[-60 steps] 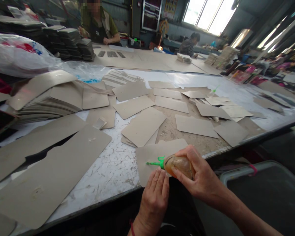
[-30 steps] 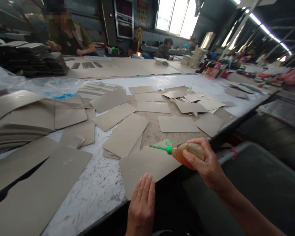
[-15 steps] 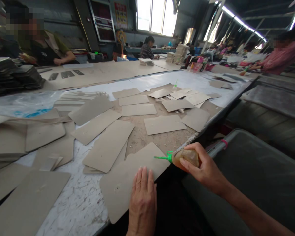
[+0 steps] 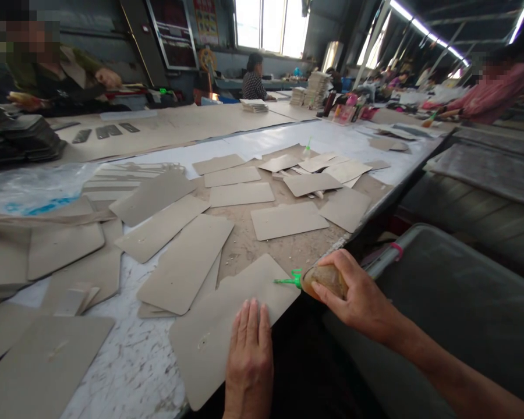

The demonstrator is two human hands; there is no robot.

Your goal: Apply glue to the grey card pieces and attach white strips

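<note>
My left hand [image 4: 250, 355] lies flat, fingers stretched out, on a grey-beige cardboard panel [image 4: 218, 314] at the table's near edge. A small hole with a pale smear around it shows near the panel's left end. In my right hand [image 4: 360, 297] is a squeeze bottle [image 4: 325, 280] of amber liquid, probably glue, tipped sideways. Its green nozzle [image 4: 290, 281] points left, with the tip over the panel's right part. Whether the tip touches the panel I cannot tell. Just left of this panel, another panel [image 4: 186, 262] rests on top of one more.
Several loose panels [image 4: 240, 195] are spread over the table [image 4: 131, 349]. A second green-tipped bottle [image 4: 307, 151] stands among them. At my right is a grey plastic bin [image 4: 454, 279]. One co-worker [image 4: 56, 75] sits across at the left; another [image 4: 498, 93] is at the far right.
The view has shifted slightly, moving the table leftward in the picture. My left hand stays flat on the panel and my right keeps the bottle near it. The left co-worker's arm has risen.
</note>
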